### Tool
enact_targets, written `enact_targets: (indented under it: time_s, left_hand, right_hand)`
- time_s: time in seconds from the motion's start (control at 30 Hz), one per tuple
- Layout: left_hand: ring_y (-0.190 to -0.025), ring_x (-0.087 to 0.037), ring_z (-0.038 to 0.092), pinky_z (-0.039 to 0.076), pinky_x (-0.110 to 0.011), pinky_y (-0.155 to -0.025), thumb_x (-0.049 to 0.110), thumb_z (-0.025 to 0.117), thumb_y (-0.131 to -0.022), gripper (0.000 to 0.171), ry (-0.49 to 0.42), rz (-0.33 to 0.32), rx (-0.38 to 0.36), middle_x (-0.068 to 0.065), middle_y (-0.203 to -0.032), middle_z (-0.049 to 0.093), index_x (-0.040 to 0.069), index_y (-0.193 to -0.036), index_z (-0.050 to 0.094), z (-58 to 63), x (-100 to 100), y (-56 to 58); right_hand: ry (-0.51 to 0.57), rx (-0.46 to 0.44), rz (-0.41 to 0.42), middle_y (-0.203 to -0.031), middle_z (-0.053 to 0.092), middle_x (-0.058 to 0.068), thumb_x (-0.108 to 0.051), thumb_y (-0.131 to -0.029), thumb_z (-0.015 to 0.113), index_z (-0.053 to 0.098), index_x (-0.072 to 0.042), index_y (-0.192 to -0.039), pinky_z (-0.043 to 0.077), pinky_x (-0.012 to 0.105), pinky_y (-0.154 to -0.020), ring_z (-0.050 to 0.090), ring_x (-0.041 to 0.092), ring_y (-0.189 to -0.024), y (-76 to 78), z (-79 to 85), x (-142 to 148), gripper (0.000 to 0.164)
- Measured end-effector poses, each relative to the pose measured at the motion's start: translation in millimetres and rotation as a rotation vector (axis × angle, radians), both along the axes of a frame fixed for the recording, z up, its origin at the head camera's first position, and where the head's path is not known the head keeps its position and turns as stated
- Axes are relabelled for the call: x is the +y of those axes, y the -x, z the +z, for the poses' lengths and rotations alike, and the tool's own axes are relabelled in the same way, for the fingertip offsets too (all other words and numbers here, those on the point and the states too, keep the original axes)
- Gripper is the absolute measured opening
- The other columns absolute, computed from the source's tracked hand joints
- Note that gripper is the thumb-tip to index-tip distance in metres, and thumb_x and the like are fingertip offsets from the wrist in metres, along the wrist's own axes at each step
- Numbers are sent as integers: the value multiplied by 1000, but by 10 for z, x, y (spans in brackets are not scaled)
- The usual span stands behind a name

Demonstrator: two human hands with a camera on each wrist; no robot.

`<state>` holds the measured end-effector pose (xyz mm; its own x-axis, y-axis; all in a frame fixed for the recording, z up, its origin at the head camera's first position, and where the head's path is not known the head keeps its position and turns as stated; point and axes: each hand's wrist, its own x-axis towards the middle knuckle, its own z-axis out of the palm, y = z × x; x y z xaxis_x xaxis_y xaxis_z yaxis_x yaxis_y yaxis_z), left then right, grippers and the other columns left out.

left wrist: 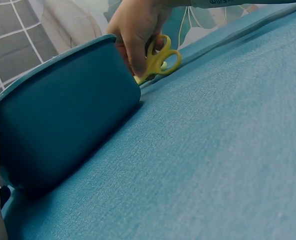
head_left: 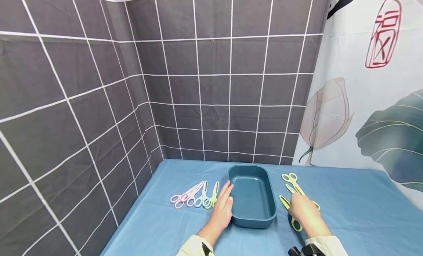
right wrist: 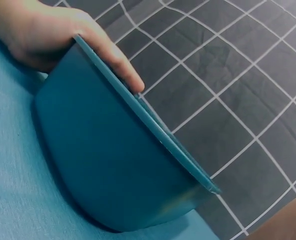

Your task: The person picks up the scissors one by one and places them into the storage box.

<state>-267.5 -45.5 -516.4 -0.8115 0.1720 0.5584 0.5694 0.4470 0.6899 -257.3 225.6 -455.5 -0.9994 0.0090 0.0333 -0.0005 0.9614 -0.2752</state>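
Observation:
My left hand rests along the left side of a teal rectangular container, its fingers straight against the wall and rim. To the right of the container, my right hand grips a pair of yellow-green scissors; their handle loops show beside the fingers in the left wrist view. Another pair of yellow-green scissors lies just beyond that hand. A further yellow blade and a loop show around the hand, which partly covers them. In the right wrist view, the container's outer wall hides part of the left hand.
Left of the container lie several scissors: pink scissors, light blue scissors and yellow-green scissors. A blue cloth covers the table. Behind stand a dark grid-patterned curtain and a white curtain with leaf prints.

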Motion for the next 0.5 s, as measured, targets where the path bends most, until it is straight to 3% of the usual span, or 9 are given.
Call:
enact_targets:
  time_s: [0.33,0.5]
  left_hand:
    - [-131,-26,32,28,-43,-102,9,40,-93,41,1,4,15,-9,-144,34,6,-133,45,-19,-2,-31]
    - [-130,-26,32,28,-42,-102,9,40,-93,40,7,3,34,-8,-144,34,5,-132,46,-9,-3,6]
  right_hand:
    - [65,-59,10,-60,51,2,-7,-71,66,59,-7,-67,38,37,-51,47,18,-54,4,-17,5,9]
    - [115,-18,-4,-71,58,7,-12,-74,69,63,-4,-81,42,43,-58,52,21,-63,56,21,21,12]
